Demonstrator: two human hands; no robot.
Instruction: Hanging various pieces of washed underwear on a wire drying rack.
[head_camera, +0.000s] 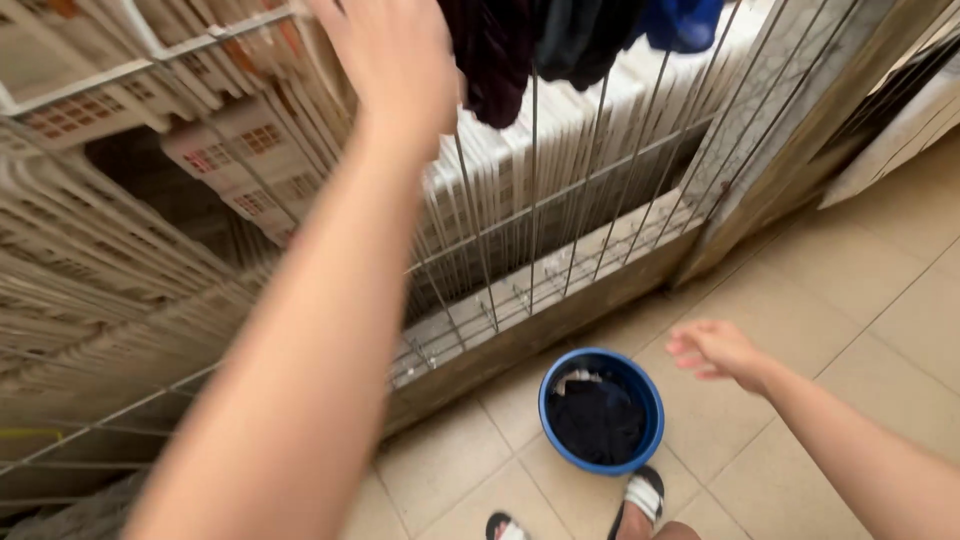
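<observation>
**A:** Where are the hands?

**B:** The left hand (392, 55) is raised far up at the top, against the dark maroon garment (495, 60) that hangs in front of the metal window grille (560, 215). Its fingers run past the top edge, so I cannot tell whether they are spread or gripping the cloth. The right hand (715, 352) is low on the right, above the tiled floor (850, 290), fingers loosely open and slightly curled, holding nothing.

**A:** And the container?

**B:** A round blue basin (602, 410) stands on the floor, near the bottom centre, just left of the right hand and apart from it. Inside lies a heap of dark navy clothing (598, 420), with a small pale patch at the far left of the heap. The pile fills most of the basin.

**A:** What else hangs up there?

**B:** Right of the maroon piece is a black garment (575, 40), then a bright blue garment (680, 22) at the far right, all cut off by the top edge.

**A:** Anything near the basin?

**B:** A foot in a black-and-white sandal (640, 498) stands just on the near side of it, and part of a second sandal (505, 527) shows to the left. Beyond the grille, pale buildings (120, 250) appear far below.
</observation>
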